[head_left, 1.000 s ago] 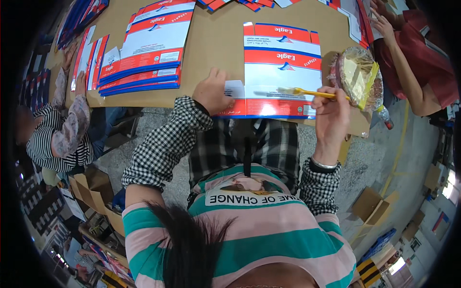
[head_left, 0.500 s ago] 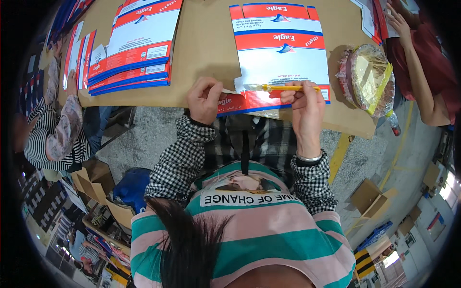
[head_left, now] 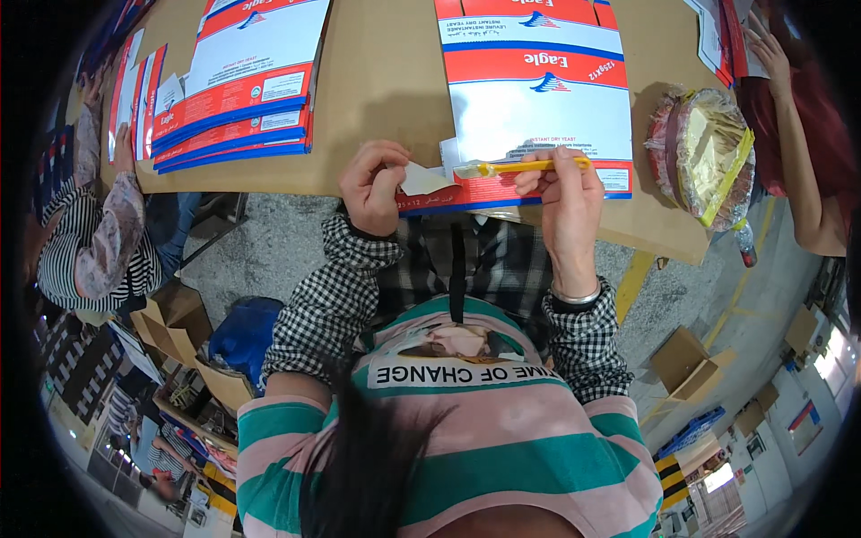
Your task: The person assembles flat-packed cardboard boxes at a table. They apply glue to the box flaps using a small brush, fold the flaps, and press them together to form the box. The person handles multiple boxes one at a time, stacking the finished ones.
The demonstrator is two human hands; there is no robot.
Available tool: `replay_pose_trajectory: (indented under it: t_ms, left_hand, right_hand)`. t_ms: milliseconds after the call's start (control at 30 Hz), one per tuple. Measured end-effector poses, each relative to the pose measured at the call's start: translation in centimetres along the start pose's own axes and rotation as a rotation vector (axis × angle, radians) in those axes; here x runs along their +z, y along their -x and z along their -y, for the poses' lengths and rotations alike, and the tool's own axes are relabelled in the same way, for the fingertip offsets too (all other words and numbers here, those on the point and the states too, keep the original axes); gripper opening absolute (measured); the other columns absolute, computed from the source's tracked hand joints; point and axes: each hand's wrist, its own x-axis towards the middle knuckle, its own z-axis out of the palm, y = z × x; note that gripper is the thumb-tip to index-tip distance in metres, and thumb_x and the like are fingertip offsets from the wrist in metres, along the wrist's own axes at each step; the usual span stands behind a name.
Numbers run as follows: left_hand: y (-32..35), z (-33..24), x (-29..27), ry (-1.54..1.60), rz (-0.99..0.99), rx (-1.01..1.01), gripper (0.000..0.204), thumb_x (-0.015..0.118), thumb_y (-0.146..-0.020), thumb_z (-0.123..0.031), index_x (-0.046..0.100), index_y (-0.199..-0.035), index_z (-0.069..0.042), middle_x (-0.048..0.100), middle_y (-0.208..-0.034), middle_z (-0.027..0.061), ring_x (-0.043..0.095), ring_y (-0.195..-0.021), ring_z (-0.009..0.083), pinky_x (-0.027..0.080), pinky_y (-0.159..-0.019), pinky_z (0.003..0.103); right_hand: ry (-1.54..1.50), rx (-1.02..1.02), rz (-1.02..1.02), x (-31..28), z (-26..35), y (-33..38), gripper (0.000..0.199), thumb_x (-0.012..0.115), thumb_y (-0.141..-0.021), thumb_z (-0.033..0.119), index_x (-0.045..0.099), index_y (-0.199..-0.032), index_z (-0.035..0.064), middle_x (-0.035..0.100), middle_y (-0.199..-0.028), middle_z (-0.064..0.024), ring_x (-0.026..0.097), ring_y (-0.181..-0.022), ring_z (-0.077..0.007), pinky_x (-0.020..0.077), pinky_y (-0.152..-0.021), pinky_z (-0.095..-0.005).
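A flat printed carton blank (head_left: pixel 534 108), red, white and blue, lies in front of me at the table's near edge. My left hand (head_left: pixel 372 186) is closed on the blank's near left corner flap and bends it up, so its pale underside shows. In my right hand (head_left: pixel 572 211) is a thin paintbrush (head_left: pixel 536 165) with a yellow handle, held between thumb and fingers. Its pale bristles point left and lie over the blank beside the lifted flap. Whether the bristles touch the card I cannot tell.
Stacked carton blanks (head_left: pixel 242 81) lie to the left on the brown table (head_left: pixel 381 81). A plastic-wrapped bowl (head_left: pixel 708 152) of pale yellow stuff sits at the right edge, a bottle (head_left: pixel 745 244) beside it. Co-workers' arms reach in at both sides. Open cardboard boxes (head_left: pixel 686 363) stand on the floor.
My left hand has lifted the corner flap, and more of its pale underside shows. The brush stays in my right hand, near the flap. The whole view has shifted slightly.
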Motion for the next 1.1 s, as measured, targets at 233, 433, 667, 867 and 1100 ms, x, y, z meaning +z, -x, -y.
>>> replay_pose_trajectory:
  t_ms: [233, 433, 667, 867, 1100]
  left_hand:
    - [0.1, 0.0, 0.0, 0.007, -0.005, -0.043, 0.014, 0.048, -0.066, 0.001, 0.057, -0.076, 0.006, 0.061, -0.085, 0.0145, 0.054, -0.075, 0.0187, 0.043, -0.067, 0.027]
    - [0.2, -0.3, 0.0, 0.004, 0.020, -0.088, 0.019, 0.047, -0.066, -0.001, 0.058, -0.078, 0.007, 0.060, -0.090, 0.0164, 0.054, -0.085, 0.0209, 0.041, -0.077, 0.028]
    - [0.2, 0.2, 0.1, 0.000, -0.013, -0.025, 0.016, 0.048, -0.066, 0.000, 0.057, -0.077, 0.006, 0.061, -0.085, 0.0150, 0.055, -0.077, 0.0206, 0.043, -0.069, 0.028]
    - [0.2, 0.2, 0.2, 0.001, -0.014, -0.038, 0.016, 0.047, -0.067, 0.000, 0.057, -0.077, 0.006, 0.061, -0.085, 0.0150, 0.055, -0.077, 0.0204, 0.043, -0.070, 0.028]
    - [0.1, 0.0, 0.2, -0.003, -0.013, -0.039, 0.015, 0.048, -0.067, 0.000, 0.057, -0.077, 0.006, 0.061, -0.086, 0.0144, 0.055, -0.078, 0.0200, 0.043, -0.070, 0.028]
  right_hand:
    - [0.013, 0.022, -0.012, 0.0, -0.3, -0.1, 0.024, 0.047, -0.097, 0.019, 0.055, -0.093, -0.0029, 0.064, -0.083, -0.0150, 0.063, -0.064, -0.0175, 0.0518, -0.059, -0.0274]
    - [0.021, 0.034, -0.027, 0.1, -0.2, 0.1, 0.025, 0.047, -0.097, 0.020, 0.056, -0.091, -0.0018, 0.064, -0.079, -0.0130, 0.062, -0.064, -0.0158, 0.0510, -0.058, -0.0260]
    - [0.065, 0.049, -0.005, 0.1, -0.3, 0.1, 0.025, 0.047, -0.097, 0.021, 0.056, -0.090, -0.0013, 0.064, -0.079, -0.0121, 0.062, -0.064, -0.0152, 0.0507, -0.058, -0.0254]
    - [0.096, 0.026, 0.050, 0.3, 0.3, 0.7, 0.022, 0.046, -0.097, 0.017, 0.056, -0.092, -0.0017, 0.064, -0.082, -0.0127, 0.063, -0.067, -0.0154, 0.0513, -0.062, -0.0254]
    - [0.151, -0.064, 0.162, 0.7, 1.0, 1.3, 0.014, 0.046, -0.096, 0.010, 0.054, -0.094, -0.0026, 0.064, -0.089, -0.0140, 0.062, -0.073, -0.0153, 0.0518, -0.066, -0.0277]
